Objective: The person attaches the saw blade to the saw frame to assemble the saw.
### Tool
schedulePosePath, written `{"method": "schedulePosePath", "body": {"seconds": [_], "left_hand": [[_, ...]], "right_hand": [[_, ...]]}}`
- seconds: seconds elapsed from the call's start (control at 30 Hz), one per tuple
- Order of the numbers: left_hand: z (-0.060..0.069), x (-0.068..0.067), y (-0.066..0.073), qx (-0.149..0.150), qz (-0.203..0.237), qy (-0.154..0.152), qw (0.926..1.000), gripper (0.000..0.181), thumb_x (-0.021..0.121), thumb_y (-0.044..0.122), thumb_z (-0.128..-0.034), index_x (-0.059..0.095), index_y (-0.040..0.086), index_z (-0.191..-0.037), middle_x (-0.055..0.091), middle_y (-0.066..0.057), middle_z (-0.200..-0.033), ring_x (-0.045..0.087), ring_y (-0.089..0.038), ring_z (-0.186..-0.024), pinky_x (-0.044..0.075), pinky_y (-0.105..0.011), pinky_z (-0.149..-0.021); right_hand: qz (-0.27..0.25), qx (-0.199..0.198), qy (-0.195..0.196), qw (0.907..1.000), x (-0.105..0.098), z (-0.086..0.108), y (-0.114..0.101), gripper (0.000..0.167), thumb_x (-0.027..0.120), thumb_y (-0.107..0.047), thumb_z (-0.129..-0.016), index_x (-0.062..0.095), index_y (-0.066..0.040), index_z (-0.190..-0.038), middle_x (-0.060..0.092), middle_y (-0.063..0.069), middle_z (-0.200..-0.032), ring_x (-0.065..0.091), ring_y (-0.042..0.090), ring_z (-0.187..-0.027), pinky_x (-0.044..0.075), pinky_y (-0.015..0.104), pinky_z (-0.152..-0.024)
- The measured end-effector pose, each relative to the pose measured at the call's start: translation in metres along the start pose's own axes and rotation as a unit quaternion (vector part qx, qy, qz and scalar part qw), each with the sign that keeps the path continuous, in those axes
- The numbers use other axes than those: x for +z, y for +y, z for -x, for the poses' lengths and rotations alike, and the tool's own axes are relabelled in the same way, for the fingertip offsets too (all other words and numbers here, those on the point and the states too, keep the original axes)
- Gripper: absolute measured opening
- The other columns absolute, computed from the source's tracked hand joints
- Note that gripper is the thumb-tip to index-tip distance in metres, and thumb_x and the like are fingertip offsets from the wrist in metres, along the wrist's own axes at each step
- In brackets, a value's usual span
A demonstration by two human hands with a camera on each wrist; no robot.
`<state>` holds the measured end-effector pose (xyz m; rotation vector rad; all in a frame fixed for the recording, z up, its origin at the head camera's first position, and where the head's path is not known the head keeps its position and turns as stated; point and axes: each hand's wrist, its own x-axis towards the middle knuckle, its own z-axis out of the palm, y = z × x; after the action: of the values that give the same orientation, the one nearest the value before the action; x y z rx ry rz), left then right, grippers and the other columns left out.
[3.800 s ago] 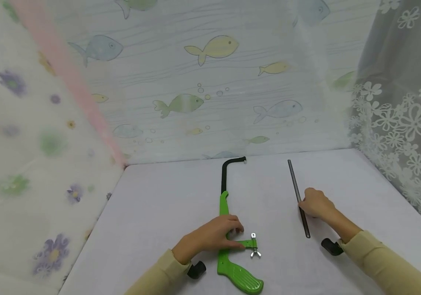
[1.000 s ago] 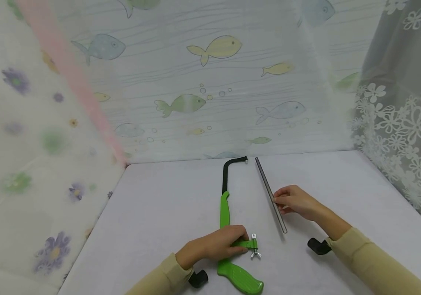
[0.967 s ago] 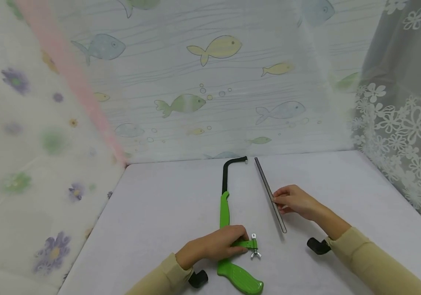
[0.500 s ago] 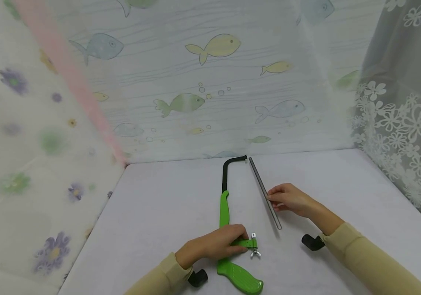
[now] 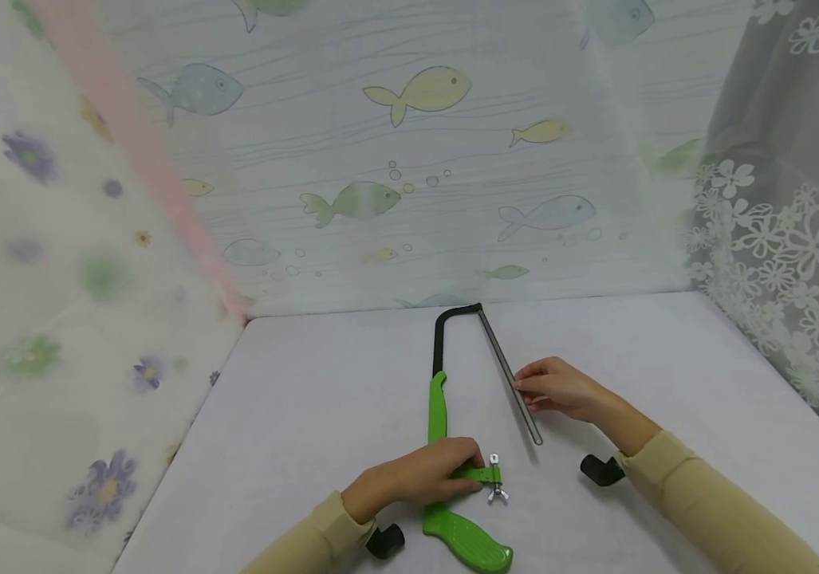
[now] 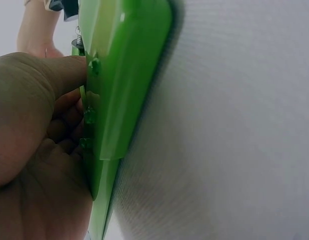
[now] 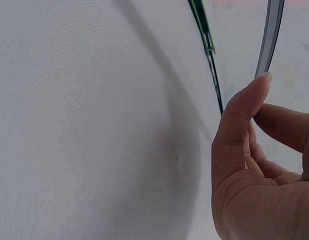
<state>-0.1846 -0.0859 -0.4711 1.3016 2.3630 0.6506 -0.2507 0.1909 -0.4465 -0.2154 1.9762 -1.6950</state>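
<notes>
Pinching a blade [image 5: 497,348] mid-length, far end at the tip [image 5: 478,307] of the green saw frame [image 5: 437,408], the right hand [image 5: 563,388] could let it pivot astray on that lone hold, the left hand [image 5: 429,472] gripping the frame.

saw frame [image 5: 437,406]: bright green, black toward bent end | wing nut [image 5: 498,494]: silver | blade [image 5: 501,357]: grey | sleeves [image 5: 718,494]: beige | wrist fittings [image 5: 385,543]: black | table cover [image 5: 330,383]: white | back curtain [image 5: 287,135]: pale, blue, yellow, green fish print [image 5: 427,89] | left drape [image 5: 57,327]: white, purple flowers [image 5: 29,155], pink band [image 5: 129,139] | right drape [image 5: 789,112]: grey, white flowers [image 5: 732,178]
</notes>
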Motion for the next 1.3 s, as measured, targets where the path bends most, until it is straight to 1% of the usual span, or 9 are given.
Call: {"method": "schedulePosePath", "body": {"seconds": [0.17, 0.3, 0.6, 0.8, 1.0, 1.17, 1.3], "left_hand": [[0.0, 0.001, 0.0, -0.002, 0.002, -0.003, 1.0, 0.014, 0.063, 0.023, -0.1041, 0.062, 0.013, -0.114, 0.058, 0.013, -0.1, 0.051, 0.002, -0.089, 0.045, -0.015, -0.081], [0.001, 0.002, 0.0, -0.001, 0.002, -0.002, 1.0, 0.015, 0.063, 0.024, -0.1042, 0.062, 0.013, -0.114, 0.058, 0.013, -0.101, 0.051, 0.002, -0.089, 0.045, -0.015, -0.081], [0.0, 0.004, -0.001, -0.004, 0.004, -0.003, 1.0, 0.014, 0.063, 0.025, -0.1041, 0.062, 0.014, -0.113, 0.058, 0.013, -0.101, 0.051, 0.002, -0.09, 0.045, -0.015, -0.081], [0.0, 0.003, 0.001, -0.006, 0.005, -0.002, 1.0, 0.014, 0.063, 0.024, -0.1039, 0.062, 0.014, -0.113, 0.058, 0.013, -0.101, 0.051, 0.002, -0.09, 0.045, -0.015, -0.082], [0.0, 0.0, 0.002, -0.008, 0.009, -0.002, 0.9999, 0.013, 0.063, 0.023, -0.1037, 0.062, 0.013, -0.113, 0.058, 0.013, -0.101, 0.051, 0.001, -0.09, 0.045, -0.015, -0.083], [0.0, 0.0, 0.001, -0.008, 0.009, -0.002, 0.9999, 0.013, 0.063, 0.023, -0.1038, 0.062, 0.013, -0.112, 0.058, 0.013, -0.1, 0.051, 0.001, -0.089, 0.045, -0.015, -0.082], [-0.001, 0.0, 0.0, -0.008, 0.008, -0.004, 0.9999, 0.012, 0.063, 0.023, -0.1039, 0.061, 0.014, -0.112, 0.057, 0.013, -0.1, 0.051, 0.001, -0.089, 0.045, -0.016, -0.081]], "right_hand": [[-0.013, 0.018, 0.003, 0.9998, 0.0, -0.002, 0.005, 0.024, 0.054, -0.005, -0.104, 0.055, 0.015, -0.118, 0.059, 0.006, -0.085, 0.057, 0.013, -0.076, 0.054, 0.026, -0.071], [-0.014, 0.023, 0.001, 0.9996, 0.001, -0.003, 0.008, 0.023, 0.054, -0.005, -0.104, 0.056, 0.014, -0.117, 0.059, 0.005, -0.083, 0.058, 0.013, -0.075, 0.054, 0.026, -0.07], [0.004, 0.036, 0.001, 0.9993, 0.005, -0.005, 0.014, 0.022, 0.056, -0.006, -0.104, 0.059, 0.014, -0.114, 0.059, 0.004, -0.081, 0.058, 0.012, -0.07, 0.052, 0.026, -0.066], [0.014, 0.038, 0.004, 0.9992, 0.009, -0.005, 0.012, 0.022, 0.056, -0.006, -0.104, 0.06, 0.014, -0.111, 0.059, 0.005, -0.08, 0.059, 0.012, -0.069, 0.053, 0.025, -0.065], [0.021, 0.034, 0.008, 0.9992, 0.013, -0.004, 0.009, 0.024, 0.056, -0.006, -0.104, 0.06, 0.015, -0.115, 0.06, 0.006, -0.08, 0.059, 0.012, -0.069, 0.053, 0.025, -0.064], [0.022, 0.036, 0.009, 0.9991, 0.016, -0.005, 0.009, 0.026, 0.058, -0.007, -0.103, 0.061, 0.016, -0.117, 0.062, 0.007, -0.083, 0.06, 0.013, -0.071, 0.054, 0.025, -0.065], [0.02, 0.034, 0.003, 0.9992, 0.019, -0.005, 0.009, 0.028, 0.059, -0.006, -0.102, 0.06, 0.017, -0.119, 0.064, 0.008, -0.085, 0.062, 0.013, -0.072, 0.055, 0.026, -0.066]]}}
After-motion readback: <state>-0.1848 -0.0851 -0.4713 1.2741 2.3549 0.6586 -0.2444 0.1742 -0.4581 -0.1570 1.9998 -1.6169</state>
